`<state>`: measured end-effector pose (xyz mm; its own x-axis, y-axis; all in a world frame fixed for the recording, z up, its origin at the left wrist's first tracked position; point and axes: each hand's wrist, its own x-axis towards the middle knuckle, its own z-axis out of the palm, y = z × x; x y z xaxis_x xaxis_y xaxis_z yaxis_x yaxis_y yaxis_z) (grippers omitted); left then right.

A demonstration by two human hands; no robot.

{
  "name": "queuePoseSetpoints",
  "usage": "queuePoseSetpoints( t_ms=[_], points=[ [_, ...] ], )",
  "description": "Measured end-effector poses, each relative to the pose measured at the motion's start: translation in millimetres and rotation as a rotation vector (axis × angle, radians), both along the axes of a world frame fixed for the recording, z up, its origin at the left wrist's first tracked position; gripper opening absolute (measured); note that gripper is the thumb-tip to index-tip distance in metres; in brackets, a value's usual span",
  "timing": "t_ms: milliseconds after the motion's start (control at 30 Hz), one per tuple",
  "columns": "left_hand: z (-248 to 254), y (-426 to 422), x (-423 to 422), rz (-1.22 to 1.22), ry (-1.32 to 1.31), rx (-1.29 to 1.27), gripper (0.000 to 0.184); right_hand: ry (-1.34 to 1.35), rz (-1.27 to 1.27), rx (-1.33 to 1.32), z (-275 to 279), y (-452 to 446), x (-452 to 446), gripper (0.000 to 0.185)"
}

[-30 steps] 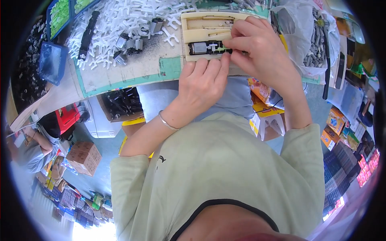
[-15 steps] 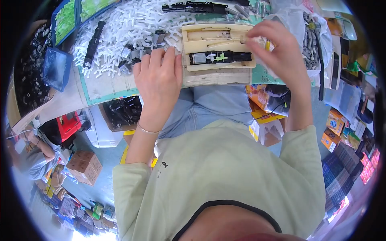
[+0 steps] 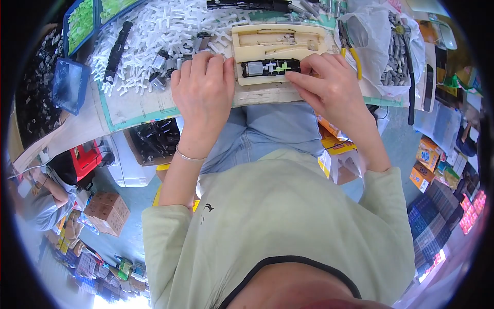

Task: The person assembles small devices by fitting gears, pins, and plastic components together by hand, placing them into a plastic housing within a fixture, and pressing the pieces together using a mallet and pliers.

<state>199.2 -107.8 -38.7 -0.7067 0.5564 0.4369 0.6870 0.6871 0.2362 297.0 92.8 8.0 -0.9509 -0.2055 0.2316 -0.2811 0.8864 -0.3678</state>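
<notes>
A cream plastic fixture (image 3: pixel 278 49) with two long recesses lies in front of me. In its nearer recess sits a black elongated housing (image 3: pixel 262 74), holding a grey motor-like block (image 3: pixel 252 68) and a light-green piece (image 3: pixel 282 67). My right hand (image 3: pixel 332 85) reaches over the housing's right end, thumb and forefinger closed together beside the green piece; whatever they pinch is hidden. My left hand (image 3: pixel 202 90) rests at the fixture's left side with bent, closed fingers. Its thumb is against or very near the fixture's edge, and its fingertips are out of sight.
White plastic pieces (image 3: pixel 154 31) are heaped at left, with several metallic blocks (image 3: pixel 162 59) among them. A black part (image 3: pixel 117 51) lies on the heap. Yellow-handled pliers (image 3: pixel 355 63) and a bag of grey parts (image 3: pixel 396 64) are at right. A blue bin (image 3: pixel 71 85) stands far left.
My right hand has come left and down from beside the fixture onto the housing's right end. The yellow handles it partly covered now show more. My left hand stays nearly still.
</notes>
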Motion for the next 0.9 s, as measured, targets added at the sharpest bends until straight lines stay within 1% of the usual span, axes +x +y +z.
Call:
queuePoseSetpoints(
  t_ms=[67, 100, 167, 300, 367, 433, 467, 533, 567, 600, 633, 667, 733, 767, 800, 867, 900],
  points=[
    [-2.0, 0.3, -0.4, -0.003, 0.025, 0.021, 0.013, 0.015, 0.016, 0.094, 0.6, -3.2, 0.6, 0.022],
    [-0.8, 0.7, -0.1, -0.004, 0.024, 0.023, 0.013, 0.014, 0.016, 0.095, 1.0, -4.0, 1.8, 0.022],
    [3.1, 1.3, -0.1, -0.002, 0.01, -0.025, 0.013, -0.042, 0.018, 0.112, 1.5, -5.2, 3.2, 0.032],
    [5.5, 0.3, -0.4, -0.056, 0.034, -0.047, 0.016, -0.026, 0.014, 0.107, -2.0, -2.4, 5.4, 0.032],
    [8.0, -4.0, -2.1, -0.136, 0.001, -0.145, 0.025, 0.113, 0.055, -0.021, -4.9, 7.1, 2.6, 0.026],
    [10.5, -5.6, -1.6, -0.146, 0.014, -0.158, 0.028, 0.153, -0.071, -0.145, 8.0, 14.0, -1.1, 0.021],
    [12.2, -6.7, 0.1, -0.164, 0.01, -0.183, 0.03, 0.174, -0.186, -0.196, 13.9, 16.9, -5.5, 0.013],
    [13.9, -7.8, 0.8, -0.161, 0.041, -0.203, 0.029, 0.121, -0.322, -0.219, 15.6, 35.6, -23.8, 0.012],
    [11.9, -8.4, 1.9, -0.138, 0.005, -0.213, 0.03, 0.072, -0.37, -0.195, 15.4, 43.8, -33.9, 0.013],
    [12.4, -8.8, 1.2, -0.114, -0.027, -0.223, 0.032, 0.09, -0.362, -0.191, 13.7, 50.6, -41.3, 0.013],
    [15.6, -9.2, -0.6, -0.106, -0.052, -0.142, 0.031, 0.039, -0.372, -0.129, 9.2, 57.2, -48.2, 0.014],
    [17.9, -10.3, -2.1, -0.095, -0.036, -0.135, 0.031, -0.017, -0.383, -0.067, 4.6, 61.7, -55.2, 0.015],
    [20.9, -14.2, -2.5, -0.061, -0.13, 0.076, 0.027, -0.045, -0.345, -0.066, 0.5, 62.7, -66.5, 0.017],
    [23.6, -14.6, -2.1, -0.031, -0.19, 0.169, 0.023, -0.134, -0.368, -0.023, 0.2, 61.6, -70.8, 0.016],
    [23.2, -15.3, -2.5, -0.013, -0.18, 0.166, 0.023, -0.222, -0.384, 0.017, -1.0, 59.0, -77.0, 0.016],
    [22.3, -21.0, -4.6, -0.069, -0.336, 0.453, 0.02, -0.255, -0.412, 0.145, 0.4, 53.6, -83.6, 0.015],
    [26.9, -23.2, -4.4, -0.071, -0.374, 0.499, 0.017, -0.272, -0.419, 0.213, 3.4, 48.5, -85.3, 0.014]
  ],
)
